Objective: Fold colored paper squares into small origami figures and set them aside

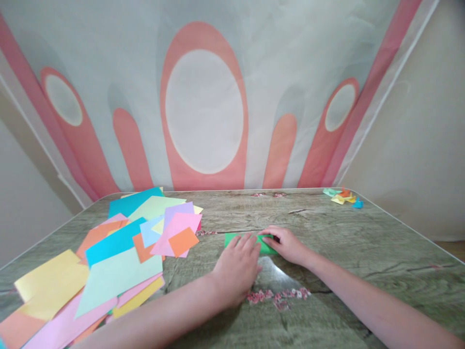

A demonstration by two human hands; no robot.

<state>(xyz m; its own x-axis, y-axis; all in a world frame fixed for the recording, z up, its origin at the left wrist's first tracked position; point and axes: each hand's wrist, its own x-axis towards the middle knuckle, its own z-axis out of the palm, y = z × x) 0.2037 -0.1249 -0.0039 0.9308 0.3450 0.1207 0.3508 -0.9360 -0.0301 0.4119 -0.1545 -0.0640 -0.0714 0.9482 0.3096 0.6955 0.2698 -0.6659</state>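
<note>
A strip of green folded paper (267, 248) lies on the table in front of me. My left hand (238, 266) rests on its left and middle part, fingers stretched out and pressing it down. At the paper's right end is my right hand (286, 245), its fingers curled and closed on the edge. Both hands cover part of the paper, so its exact folds are hidden.
Many loose coloured paper sheets (119, 276) spread over the left side of the wood-patterned table (363, 252). Several small folded paper pieces (343, 198) sit at the far right corner. A grey and pink printed backdrop (203, 111) rises behind the table.
</note>
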